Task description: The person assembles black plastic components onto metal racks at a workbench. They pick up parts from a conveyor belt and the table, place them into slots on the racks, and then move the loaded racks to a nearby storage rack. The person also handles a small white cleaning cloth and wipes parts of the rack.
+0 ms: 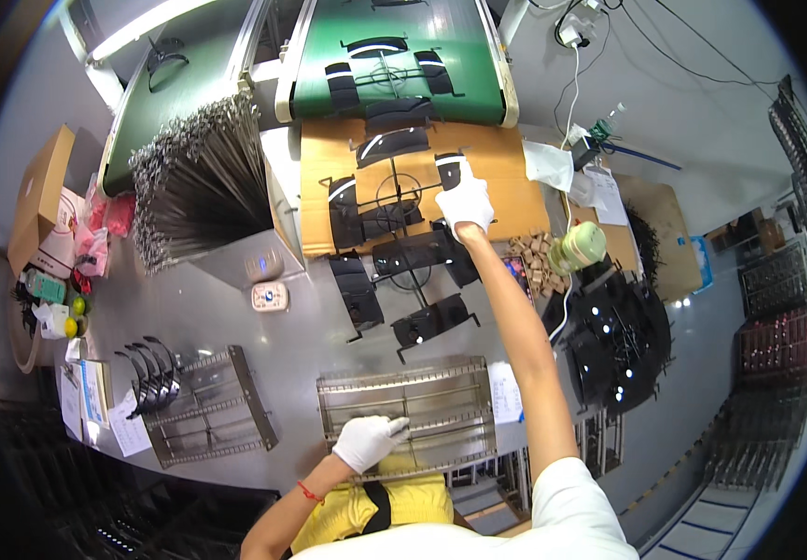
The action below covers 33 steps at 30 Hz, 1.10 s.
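My right hand (466, 201), in a white glove, stretches far forward to a black frame of wire rods with curved plates. Its fingers close at the edge of one black curved plate (449, 171); the glove hides part of the contact. Close to my body, my left hand (369, 443), also gloved, is closed over the near part of a metal rack (407, 402). Whatever its fingers may hold is too small to make out. A second black frame with curved plates (433, 320) lies nearer to me, partly overlapping the first.
A green conveyor belt (473, 89) carries similar black parts beyond the cardboard sheet (501, 177). Left stands a box of thin metal rods (203, 182). Another rack (207, 406) holds black curved pieces. At right are a green-lidded bottle (582, 245), small tan blocks (540, 261) and stacked black plates (618, 336).
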Each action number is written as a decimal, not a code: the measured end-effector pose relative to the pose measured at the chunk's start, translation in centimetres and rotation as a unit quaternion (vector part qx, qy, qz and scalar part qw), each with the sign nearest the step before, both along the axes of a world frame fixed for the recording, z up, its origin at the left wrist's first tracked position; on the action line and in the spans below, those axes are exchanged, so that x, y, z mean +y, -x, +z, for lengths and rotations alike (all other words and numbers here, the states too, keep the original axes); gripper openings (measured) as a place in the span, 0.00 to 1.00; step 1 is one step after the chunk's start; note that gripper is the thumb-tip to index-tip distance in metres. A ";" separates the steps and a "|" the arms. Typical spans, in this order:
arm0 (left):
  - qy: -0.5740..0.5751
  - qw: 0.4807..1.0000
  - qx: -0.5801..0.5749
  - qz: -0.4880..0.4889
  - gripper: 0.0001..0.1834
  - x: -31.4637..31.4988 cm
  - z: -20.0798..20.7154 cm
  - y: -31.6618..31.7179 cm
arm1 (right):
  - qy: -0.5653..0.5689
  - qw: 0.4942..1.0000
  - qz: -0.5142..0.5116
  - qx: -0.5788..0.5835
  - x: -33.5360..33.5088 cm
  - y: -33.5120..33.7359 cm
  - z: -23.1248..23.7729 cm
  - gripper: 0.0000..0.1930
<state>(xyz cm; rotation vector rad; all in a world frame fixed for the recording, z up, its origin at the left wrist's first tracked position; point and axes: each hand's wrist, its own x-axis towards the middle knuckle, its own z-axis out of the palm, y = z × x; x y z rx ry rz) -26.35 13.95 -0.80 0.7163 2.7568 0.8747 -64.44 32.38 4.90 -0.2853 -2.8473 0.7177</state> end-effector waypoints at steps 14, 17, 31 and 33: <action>-0.291 0.937 0.103 0.165 0.17 -1.4 3.1 1.5 | 0.320 0.895 0.038 0.308 -3.1 -13.7 6.7 0.40; -0.738 0.610 -0.031 0.287 0.27 -3.5 9.8 3.4 | 0.344 0.927 0.146 -0.039 -5.3 -22.3 10.1 0.34; -0.833 0.516 -0.080 0.183 0.28 -19.4 14.6 -3.7 | 0.398 0.834 0.245 -0.295 -8.3 -40.5 -3.1 0.37; -0.855 0.480 -0.097 0.171 0.30 -20.1 13.6 -4.4 | 0.358 0.850 0.246 -0.299 -9.7 -41.2 -3.7 0.36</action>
